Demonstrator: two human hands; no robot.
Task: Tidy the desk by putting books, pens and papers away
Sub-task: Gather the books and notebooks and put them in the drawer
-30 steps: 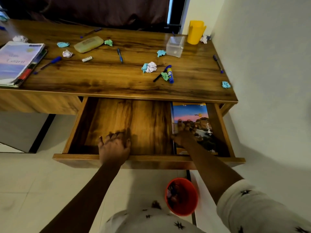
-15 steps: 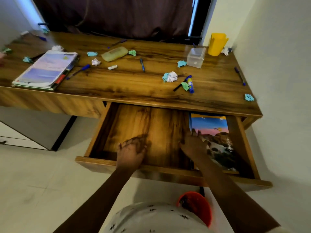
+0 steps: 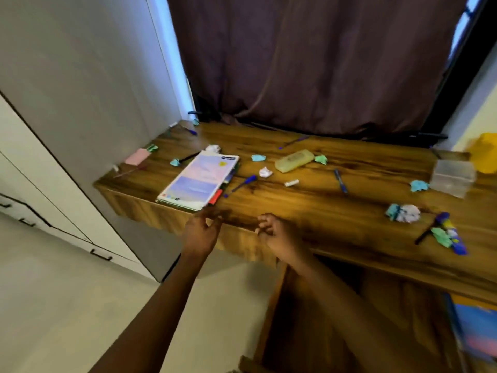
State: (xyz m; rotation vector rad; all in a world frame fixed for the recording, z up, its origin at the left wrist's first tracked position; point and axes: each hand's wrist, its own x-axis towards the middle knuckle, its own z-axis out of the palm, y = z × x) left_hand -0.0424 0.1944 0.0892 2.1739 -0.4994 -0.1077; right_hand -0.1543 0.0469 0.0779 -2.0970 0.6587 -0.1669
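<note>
Two bare hands at the front edge of the tabletop (image 3: 309,205), both empty. Left hand (image 3: 200,232) just short of the near corner of the stack of books (image 3: 200,181), fingers loosely bent, gripping nothing. Right hand (image 3: 278,232) a little apart to its right, fingers loosely curled, likewise holding nothing.

Stack of books flat on the left part of the tabletop, pale lilac cover up, near end at the front rim. Blue pen (image 3: 243,183) just right of the stack, white paper ball (image 3: 265,172) near its far tip. Yellow pencil case (image 3: 294,160) farther back, green paper ball (image 3: 321,159) just beside its right end. Second blue pen (image 3: 340,180) to the right. Clear plastic box (image 3: 451,177) and blurred yellow cup (image 3: 486,153) at the far right. More crumpled paper scattered across the wood.

Drawer (image 3: 290,332) open below the right forearm, colourful book (image 3: 476,327) lying flat in its right part. Dark curtain (image 3: 309,63) behind.
</note>
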